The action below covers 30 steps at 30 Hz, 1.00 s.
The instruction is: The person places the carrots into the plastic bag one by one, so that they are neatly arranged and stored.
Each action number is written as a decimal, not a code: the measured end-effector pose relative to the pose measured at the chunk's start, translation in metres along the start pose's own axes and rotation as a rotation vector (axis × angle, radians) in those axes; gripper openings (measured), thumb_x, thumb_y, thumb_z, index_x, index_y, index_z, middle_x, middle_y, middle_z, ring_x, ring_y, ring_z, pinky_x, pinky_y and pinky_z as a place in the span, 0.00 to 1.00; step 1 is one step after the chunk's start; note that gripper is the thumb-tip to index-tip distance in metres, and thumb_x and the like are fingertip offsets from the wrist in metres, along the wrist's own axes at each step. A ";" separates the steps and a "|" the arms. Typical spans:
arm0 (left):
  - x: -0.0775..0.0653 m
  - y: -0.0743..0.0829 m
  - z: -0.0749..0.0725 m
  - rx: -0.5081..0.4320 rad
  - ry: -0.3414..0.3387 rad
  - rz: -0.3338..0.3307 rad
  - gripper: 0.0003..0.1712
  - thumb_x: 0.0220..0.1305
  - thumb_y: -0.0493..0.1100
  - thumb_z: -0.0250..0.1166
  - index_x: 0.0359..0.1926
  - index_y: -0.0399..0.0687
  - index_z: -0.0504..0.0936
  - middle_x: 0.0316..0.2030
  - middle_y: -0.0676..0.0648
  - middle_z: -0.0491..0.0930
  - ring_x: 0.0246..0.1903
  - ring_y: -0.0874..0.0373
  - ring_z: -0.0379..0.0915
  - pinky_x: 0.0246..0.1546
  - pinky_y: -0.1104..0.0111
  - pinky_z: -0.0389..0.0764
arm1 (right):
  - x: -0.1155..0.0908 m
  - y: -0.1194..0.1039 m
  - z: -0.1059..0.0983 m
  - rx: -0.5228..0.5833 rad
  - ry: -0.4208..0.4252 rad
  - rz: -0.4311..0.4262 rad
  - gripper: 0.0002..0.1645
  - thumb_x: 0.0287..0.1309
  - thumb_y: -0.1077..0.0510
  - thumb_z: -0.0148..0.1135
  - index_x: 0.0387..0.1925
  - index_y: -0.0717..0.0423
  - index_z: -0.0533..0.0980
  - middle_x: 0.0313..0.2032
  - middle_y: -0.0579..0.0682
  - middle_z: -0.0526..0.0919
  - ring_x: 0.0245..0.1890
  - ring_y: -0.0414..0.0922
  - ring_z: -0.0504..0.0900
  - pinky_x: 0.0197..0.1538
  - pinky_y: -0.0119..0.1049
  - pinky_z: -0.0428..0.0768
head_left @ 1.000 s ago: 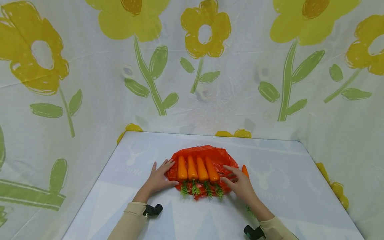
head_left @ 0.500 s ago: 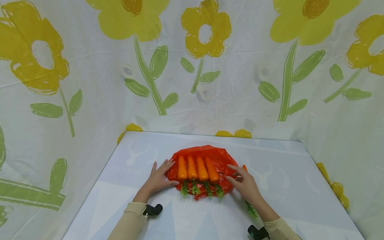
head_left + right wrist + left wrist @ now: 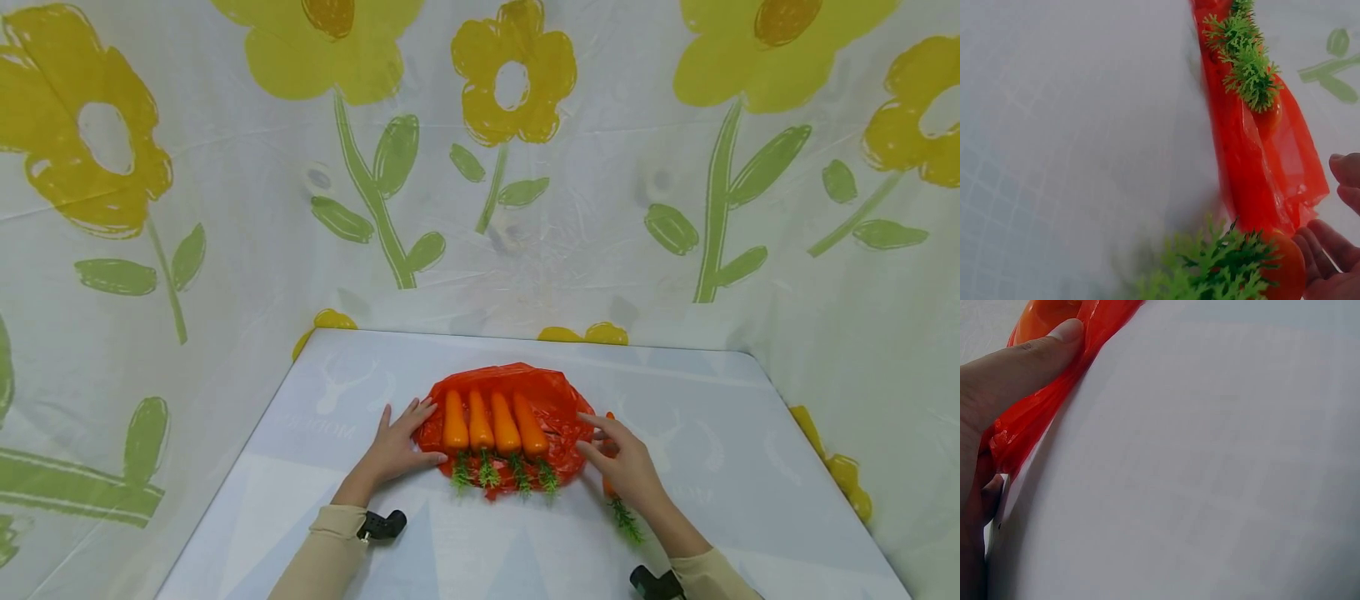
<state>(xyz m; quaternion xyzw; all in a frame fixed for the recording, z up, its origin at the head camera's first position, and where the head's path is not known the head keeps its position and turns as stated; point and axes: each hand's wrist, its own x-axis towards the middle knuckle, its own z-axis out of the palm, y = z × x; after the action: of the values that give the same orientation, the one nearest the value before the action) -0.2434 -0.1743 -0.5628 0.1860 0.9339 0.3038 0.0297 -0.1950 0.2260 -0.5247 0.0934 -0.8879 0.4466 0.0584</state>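
Note:
Several orange carrots point(image 3: 478, 423) with green feathery tops lie in a row on a crumpled red plastic bag point(image 3: 551, 387) on the table. My left hand point(image 3: 393, 448) rests at the bag's left edge, fingers spread; in the left wrist view its thumb point(image 3: 1029, 362) lies on the red plastic. At the opposite side, my right hand point(image 3: 622, 462) hovers with relaxed fingers, fingertips right at the bag's edge. Partly hidden beneath that hand is a single carrot point(image 3: 608, 488), off the bag. The right wrist view shows this loose carrot point(image 3: 1286, 269) beside the fingers.
A pale printed table point(image 3: 720, 467) extends around the bag. Behind and beside it hangs a white curtain point(image 3: 585, 250) with yellow flowers. Black cameras point(image 3: 382, 525) are strapped to both wrists.
My right hand has shifted to the right, away from the row of carrots, and more of the loose carrot's green top shows. The left hand and the bag have stayed put.

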 end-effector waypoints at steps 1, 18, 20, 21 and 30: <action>0.000 0.000 0.000 0.002 0.002 0.002 0.57 0.54 0.66 0.74 0.77 0.45 0.64 0.77 0.45 0.58 0.78 0.43 0.45 0.73 0.38 0.26 | 0.000 0.001 -0.001 -0.011 0.004 0.001 0.28 0.64 0.53 0.71 0.65 0.50 0.78 0.51 0.53 0.82 0.44 0.48 0.82 0.41 0.35 0.84; -0.001 -0.004 0.003 0.002 0.020 0.019 0.56 0.54 0.65 0.75 0.76 0.45 0.64 0.77 0.45 0.59 0.78 0.42 0.46 0.73 0.37 0.27 | -0.005 0.010 -0.013 -0.093 0.022 0.084 0.25 0.66 0.52 0.69 0.63 0.48 0.79 0.59 0.55 0.80 0.43 0.48 0.79 0.41 0.35 0.82; 0.000 -0.004 0.002 0.001 0.013 0.015 0.56 0.54 0.65 0.75 0.77 0.45 0.64 0.77 0.45 0.59 0.78 0.42 0.46 0.73 0.37 0.26 | -0.005 0.011 -0.014 -0.103 0.028 0.089 0.25 0.66 0.52 0.69 0.63 0.49 0.80 0.60 0.55 0.80 0.44 0.48 0.79 0.44 0.36 0.82; 0.000 -0.004 0.002 0.003 0.008 0.012 0.56 0.54 0.66 0.74 0.77 0.45 0.64 0.77 0.45 0.59 0.78 0.43 0.46 0.73 0.37 0.26 | -0.006 0.011 -0.015 -0.108 0.030 0.093 0.25 0.66 0.52 0.69 0.63 0.49 0.80 0.60 0.55 0.79 0.45 0.48 0.79 0.45 0.37 0.82; 0.000 -0.004 0.002 0.012 0.013 0.011 0.56 0.54 0.66 0.75 0.77 0.46 0.63 0.77 0.45 0.58 0.78 0.43 0.46 0.73 0.37 0.26 | -0.010 0.015 -0.019 -0.123 0.042 0.092 0.24 0.66 0.52 0.68 0.62 0.52 0.80 0.61 0.58 0.78 0.52 0.52 0.79 0.53 0.49 0.81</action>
<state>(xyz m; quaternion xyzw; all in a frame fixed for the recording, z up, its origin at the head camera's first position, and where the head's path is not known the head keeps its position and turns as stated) -0.2443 -0.1761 -0.5667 0.1891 0.9349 0.2997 0.0211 -0.1882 0.2513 -0.5265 0.0395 -0.9157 0.3951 0.0622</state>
